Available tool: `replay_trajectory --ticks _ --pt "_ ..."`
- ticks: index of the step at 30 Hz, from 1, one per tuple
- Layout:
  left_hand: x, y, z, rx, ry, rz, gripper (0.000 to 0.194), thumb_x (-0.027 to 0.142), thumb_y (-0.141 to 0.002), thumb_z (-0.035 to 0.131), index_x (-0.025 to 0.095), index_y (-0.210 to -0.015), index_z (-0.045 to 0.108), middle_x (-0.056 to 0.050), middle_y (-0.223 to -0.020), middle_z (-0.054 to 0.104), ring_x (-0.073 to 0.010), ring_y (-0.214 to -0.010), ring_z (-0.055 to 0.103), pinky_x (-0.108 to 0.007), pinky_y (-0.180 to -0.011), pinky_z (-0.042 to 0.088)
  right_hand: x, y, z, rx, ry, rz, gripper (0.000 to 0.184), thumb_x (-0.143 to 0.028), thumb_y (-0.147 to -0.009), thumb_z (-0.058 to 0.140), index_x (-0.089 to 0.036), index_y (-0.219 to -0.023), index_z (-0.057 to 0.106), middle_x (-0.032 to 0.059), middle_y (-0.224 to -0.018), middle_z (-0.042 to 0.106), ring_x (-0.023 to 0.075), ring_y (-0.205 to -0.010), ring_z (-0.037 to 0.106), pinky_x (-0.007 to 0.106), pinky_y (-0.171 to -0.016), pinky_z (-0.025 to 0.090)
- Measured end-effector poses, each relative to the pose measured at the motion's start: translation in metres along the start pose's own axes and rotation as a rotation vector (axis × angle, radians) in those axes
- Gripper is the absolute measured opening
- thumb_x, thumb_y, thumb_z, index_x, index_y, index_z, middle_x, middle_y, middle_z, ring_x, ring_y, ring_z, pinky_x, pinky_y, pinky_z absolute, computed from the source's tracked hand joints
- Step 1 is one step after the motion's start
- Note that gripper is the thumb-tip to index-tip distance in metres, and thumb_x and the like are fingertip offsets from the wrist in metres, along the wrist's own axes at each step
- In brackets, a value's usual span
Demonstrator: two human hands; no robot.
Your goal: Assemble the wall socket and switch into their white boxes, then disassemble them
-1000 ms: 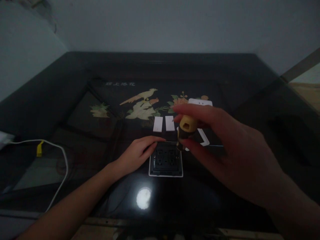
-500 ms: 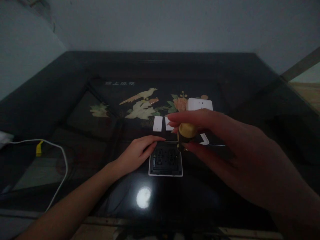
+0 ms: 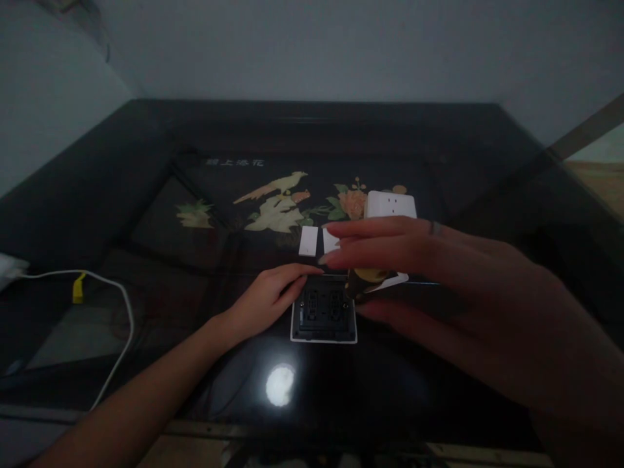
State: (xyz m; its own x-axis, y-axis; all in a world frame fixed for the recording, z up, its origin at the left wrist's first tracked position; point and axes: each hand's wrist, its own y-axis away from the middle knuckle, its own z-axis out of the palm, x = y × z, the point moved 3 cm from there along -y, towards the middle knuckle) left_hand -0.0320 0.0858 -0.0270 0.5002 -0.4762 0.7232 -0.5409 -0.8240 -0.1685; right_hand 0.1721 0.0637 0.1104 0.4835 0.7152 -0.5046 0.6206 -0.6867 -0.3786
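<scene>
A wall switch base, dark inside with a white rim, lies face up on a dark glossy table. My left hand rests flat against its upper left corner, fingers stretched out. My right hand hovers over the base's upper right corner, fingers closed round a yellow and black screwdriver handle, which they mostly hide. Two small white rocker covers lie just behind the base.
A white socket plate lies behind my right hand, a white frame piece pokes out under it. A white cable with a yellow tag runs along the left. The tabletop bears a bird and flower inlay. A lamp glare spot shows near the front edge.
My right hand has sunk toward the switch base with the screwdriver, and its fingers now cover most of the yellow handle. My left hand has stayed put.
</scene>
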Motion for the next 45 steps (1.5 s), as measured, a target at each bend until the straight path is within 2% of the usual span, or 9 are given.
replay_trajectory --ticks 6,13,17,20,25,29,34,39,45 --pt "-0.0008 0.0007 -0.0003 0.016 -0.009 0.018 0.026 0.019 -0.099 0.043 0.018 -0.107 0.067 -0.005 -0.105 0.074 -0.0189 -0.098 0.071 -0.032 -0.091 0.056 -0.0001 -0.0020 0.0075 0.224 0.123 0.027 0.022 -0.025 -0.090 0.065 -0.027 -0.111 0.070 0.0008 -0.094 0.065 0.0133 -0.080 0.066 0.026 -0.073 0.058" --pt "-0.0001 0.0009 0.0002 -0.023 -0.010 -0.011 0.029 0.015 -0.098 0.042 0.020 -0.118 0.063 -0.005 -0.107 0.073 -0.0176 -0.097 0.070 -0.033 -0.089 0.056 -0.0002 -0.0019 0.0010 0.087 0.091 0.004 0.036 -0.016 -0.094 0.055 -0.024 -0.128 0.057 -0.0017 -0.122 0.069 0.0151 -0.114 0.064 0.025 -0.094 0.055" --pt "-0.0004 0.0007 0.0000 -0.016 0.014 -0.003 0.028 0.016 -0.098 0.042 0.020 -0.117 0.063 -0.005 -0.108 0.073 -0.0178 -0.097 0.070 -0.034 -0.089 0.056 -0.0005 -0.0033 0.0053 0.164 0.122 -0.011 0.027 -0.030 -0.089 0.066 -0.023 -0.115 0.063 0.0036 -0.113 0.068 0.0192 -0.107 0.066 0.030 -0.089 0.058" --pt "0.0001 0.0005 -0.0006 -0.015 0.019 -0.007 0.028 0.018 -0.099 0.042 0.019 -0.116 0.063 -0.005 -0.109 0.073 -0.0184 -0.098 0.070 -0.034 -0.090 0.056 -0.0002 -0.0045 0.0082 0.214 0.163 0.019 0.025 -0.021 -0.089 0.066 -0.024 -0.114 0.064 0.0031 -0.106 0.069 0.0165 -0.096 0.068 0.027 -0.085 0.059" --pt "0.0006 0.0013 -0.0007 -0.016 0.011 -0.009 0.028 0.017 -0.099 0.042 0.019 -0.117 0.063 -0.005 -0.109 0.073 -0.0179 -0.098 0.070 -0.032 -0.090 0.056 0.0009 -0.0023 0.0023 0.058 0.057 0.019 0.042 -0.011 -0.092 0.056 -0.026 -0.131 0.056 -0.0021 -0.121 0.069 0.0143 -0.111 0.065 0.024 -0.094 0.055" --pt "-0.0004 0.0016 -0.0001 0.001 0.011 0.008 0.029 0.018 -0.099 0.042 0.020 -0.117 0.064 -0.004 -0.111 0.073 -0.0184 -0.100 0.070 -0.032 -0.092 0.055 0.0009 -0.0004 0.0033 0.012 0.015 -0.028 0.037 -0.021 -0.092 0.061 -0.027 -0.128 0.058 0.0004 -0.128 0.064 0.0182 -0.120 0.060 0.028 -0.095 0.055" --pt "-0.0006 0.0005 -0.0002 0.014 0.006 0.008 0.027 0.020 -0.099 0.042 0.019 -0.108 0.067 -0.005 -0.109 0.074 -0.0195 -0.100 0.070 -0.033 -0.093 0.055 -0.0012 -0.0032 0.0094 0.182 0.142 -0.031 0.025 -0.025 -0.091 0.063 -0.023 -0.115 0.067 0.0028 -0.096 0.067 0.0154 -0.083 0.067 0.026 -0.072 0.058" --pt "0.0001 0.0005 -0.0003 -0.003 0.000 0.018 0.027 0.017 -0.099 0.042 0.018 -0.116 0.064 -0.005 -0.109 0.074 -0.0173 -0.098 0.070 -0.032 -0.090 0.056 0.0002 -0.0006 0.0038 0.064 0.104 0.010 0.043 -0.018 -0.096 0.052 -0.025 -0.138 0.050 -0.0024 -0.122 0.069 0.0144 -0.107 0.067 0.022 -0.088 0.056" --pt "-0.0018 0.0016 0.0014 0.017 0.010 0.026 0.028 0.016 -0.098 0.043 0.019 -0.116 0.064 -0.005 -0.110 0.073 -0.0176 -0.099 0.070 -0.032 -0.090 0.056 0.0015 -0.0015 0.0084 0.113 0.079 -0.021 0.032 -0.030 -0.090 0.065 -0.023 -0.121 0.062 0.0034 -0.116 0.064 0.0175 -0.104 0.064 0.025 -0.086 0.056"
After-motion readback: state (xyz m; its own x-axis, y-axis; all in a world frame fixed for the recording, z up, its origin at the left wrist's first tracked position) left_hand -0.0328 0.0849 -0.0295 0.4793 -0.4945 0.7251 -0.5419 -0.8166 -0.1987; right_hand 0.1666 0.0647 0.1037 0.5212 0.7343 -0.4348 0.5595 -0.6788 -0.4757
